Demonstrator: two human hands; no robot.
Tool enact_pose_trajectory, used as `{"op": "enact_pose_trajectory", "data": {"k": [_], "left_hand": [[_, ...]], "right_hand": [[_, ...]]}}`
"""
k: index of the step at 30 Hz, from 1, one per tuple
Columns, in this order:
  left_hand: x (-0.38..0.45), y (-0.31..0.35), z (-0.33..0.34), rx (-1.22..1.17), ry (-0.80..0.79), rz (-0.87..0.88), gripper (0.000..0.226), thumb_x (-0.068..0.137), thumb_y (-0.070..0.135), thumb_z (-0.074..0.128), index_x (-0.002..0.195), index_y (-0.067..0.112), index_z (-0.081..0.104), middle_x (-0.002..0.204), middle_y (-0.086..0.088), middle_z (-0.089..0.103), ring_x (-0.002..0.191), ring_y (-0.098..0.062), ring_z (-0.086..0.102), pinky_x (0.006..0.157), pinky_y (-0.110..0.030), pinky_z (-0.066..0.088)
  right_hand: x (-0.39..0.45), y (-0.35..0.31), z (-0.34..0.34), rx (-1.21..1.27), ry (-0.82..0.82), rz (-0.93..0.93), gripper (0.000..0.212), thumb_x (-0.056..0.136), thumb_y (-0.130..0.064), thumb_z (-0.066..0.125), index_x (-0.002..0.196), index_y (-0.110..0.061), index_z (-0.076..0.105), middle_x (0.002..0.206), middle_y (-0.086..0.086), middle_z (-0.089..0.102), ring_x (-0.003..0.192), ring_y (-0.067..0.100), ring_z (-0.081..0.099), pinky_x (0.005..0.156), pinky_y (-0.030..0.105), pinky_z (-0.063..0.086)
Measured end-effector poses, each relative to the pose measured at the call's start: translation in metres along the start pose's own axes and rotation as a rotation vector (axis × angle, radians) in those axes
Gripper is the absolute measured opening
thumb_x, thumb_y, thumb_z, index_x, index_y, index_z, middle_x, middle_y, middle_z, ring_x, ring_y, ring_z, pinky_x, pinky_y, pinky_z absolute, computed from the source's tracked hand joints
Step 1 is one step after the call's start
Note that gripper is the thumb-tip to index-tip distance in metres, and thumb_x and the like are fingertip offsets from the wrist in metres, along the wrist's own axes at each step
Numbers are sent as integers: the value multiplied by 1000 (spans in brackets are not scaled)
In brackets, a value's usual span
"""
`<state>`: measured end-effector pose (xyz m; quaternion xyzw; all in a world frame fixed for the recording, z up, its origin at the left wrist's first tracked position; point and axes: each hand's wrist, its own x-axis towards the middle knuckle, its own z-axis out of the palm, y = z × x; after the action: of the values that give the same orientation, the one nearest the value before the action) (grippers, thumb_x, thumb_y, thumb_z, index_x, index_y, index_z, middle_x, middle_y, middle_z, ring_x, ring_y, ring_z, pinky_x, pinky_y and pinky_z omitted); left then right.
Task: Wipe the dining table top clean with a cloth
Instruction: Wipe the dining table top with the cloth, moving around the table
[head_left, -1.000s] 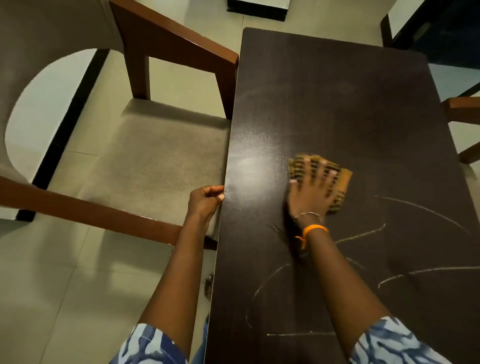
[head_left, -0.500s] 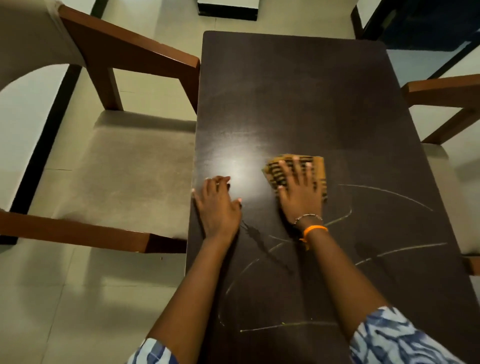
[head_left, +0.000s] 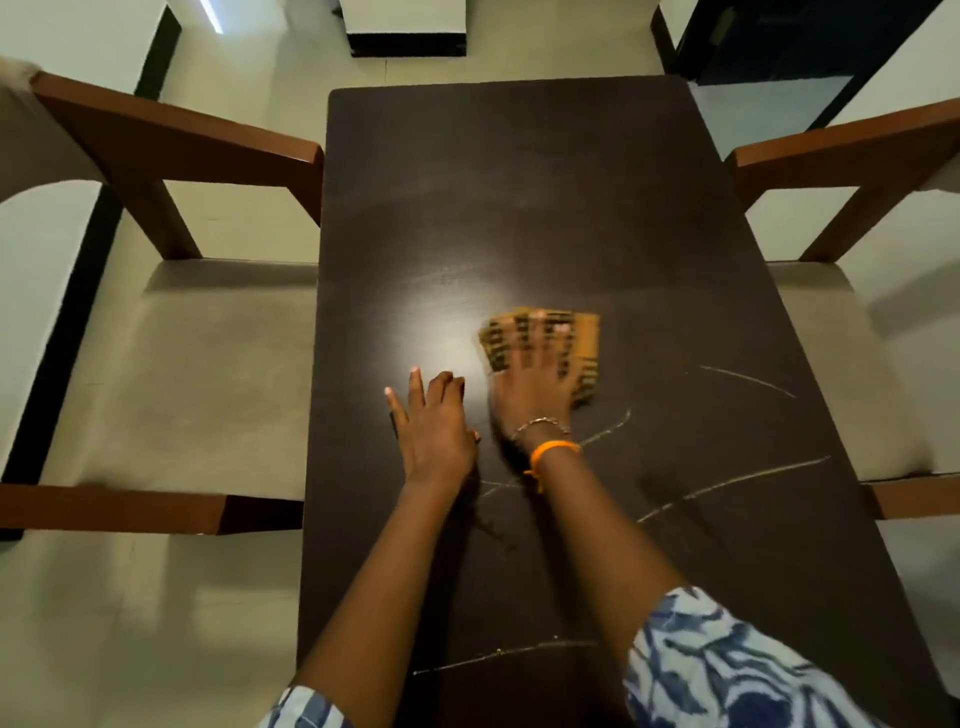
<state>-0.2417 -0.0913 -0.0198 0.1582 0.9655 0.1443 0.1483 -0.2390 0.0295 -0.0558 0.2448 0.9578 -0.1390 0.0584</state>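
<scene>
The dining table (head_left: 545, 208) fills the middle of your view, a dark rectangular top running from 6 o'clock up to 12 o'clock, with pale chalky streaks (head_left: 727, 483) curving across its near half.

Starting at 9 o'clock, a wooden armchair (head_left: 171, 364) with a beige seat is drawn up against the table's left edge, its brown armrest touching or nearly touching the top at about 10 o'clock.

Your left hand (head_left: 434, 431) lies flat on the table just left of centre, palm down, fingers spread and pointing toward 12 o'clock, grasping nothing.

Just beside it, your right hand (head_left: 535, 384) presses down flat on the cloth (head_left: 584, 338), fingers splayed over it rather than curled around it; the hand is blurred. The cloth is a folded yellow-brown piece with dark stripes, lying on the table top near the centre, sticking out past your fingertips toward 1 o'clock. A thin chain bracelet (head_left: 540, 423) and an orange band (head_left: 553, 449) sit on that wrist, and a blue-and-white patterned sleeve (head_left: 727, 670) covers the forearm at 5 o'clock.

One streak passes just under your right wrist; the others lie toward 3 and 6 o'clock.

At 3 o'clock a second armchair (head_left: 852, 171) of the same kind stands against the table's right edge.
</scene>
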Motion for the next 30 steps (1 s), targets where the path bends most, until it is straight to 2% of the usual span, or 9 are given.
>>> {"op": "enact_pose_trajectory", "data": {"k": [3,6,10,13,16,19,22,26,30], "left_hand": [[-2,14,3,-48,32,-61,50,92,26,46,139,12,35,151,-5,29,146,-29,1,114,-53,-6],[-2,36,10,12,-6,-36,66,87,30,57,142,10,27,153,-7,25,146,-28,-1,115,-52,-6],[6,73,20,33,-40,64,83,83,41,63,146,10,18,155,-6,19,146,-27,-6,114,-51,-9],[9,92,26,110,-90,72,87,80,46,64,145,11,18,155,-7,16,145,-29,-8,112,-54,-10],[12,97,28,156,-99,31,89,78,45,66,145,12,18,155,-7,17,146,-30,-6,112,-56,-8],[13,100,29,183,-115,15,90,79,45,65,146,11,16,155,-7,16,146,-30,-6,112,-57,-8],[13,100,32,171,-114,17,89,79,43,65,146,12,14,156,-7,14,145,-30,-6,111,-57,-9],[11,95,34,130,-77,0,90,79,43,65,147,14,14,156,-4,16,145,-31,-4,112,-58,-8],[7,87,34,170,-88,-5,99,76,57,60,148,14,8,158,-2,9,145,-31,-10,110,-59,-10]], "right_hand": [[-9,-13,8,-21,-81,-275,63,93,-37,40,148,-37,9,160,-1,-2,147,28,-6,113,53,4],[3,38,-6,-22,-26,-295,63,90,-35,42,147,-37,16,160,-3,7,147,26,1,114,47,8],[14,149,-39,-54,73,-48,63,90,-30,42,148,-34,17,160,0,9,147,28,5,118,44,4],[14,231,-66,-13,91,246,64,92,-28,44,148,-34,14,160,0,7,147,29,3,116,54,8],[14,251,-72,23,125,421,65,92,-28,45,149,-33,14,160,0,5,147,29,1,114,59,8],[22,222,-66,71,134,489,65,93,-30,44,150,-32,11,160,3,-1,146,31,-4,114,61,3],[26,164,-50,37,91,303,67,93,-32,42,149,-34,6,160,2,-7,146,32,-8,112,63,4],[33,70,-22,19,-40,-155,65,91,-35,41,148,-38,10,160,0,-4,146,30,-8,110,61,4],[67,78,-31,-22,-56,-381,60,87,-38,43,144,-42,23,159,-6,9,147,24,2,112,51,12]]}}
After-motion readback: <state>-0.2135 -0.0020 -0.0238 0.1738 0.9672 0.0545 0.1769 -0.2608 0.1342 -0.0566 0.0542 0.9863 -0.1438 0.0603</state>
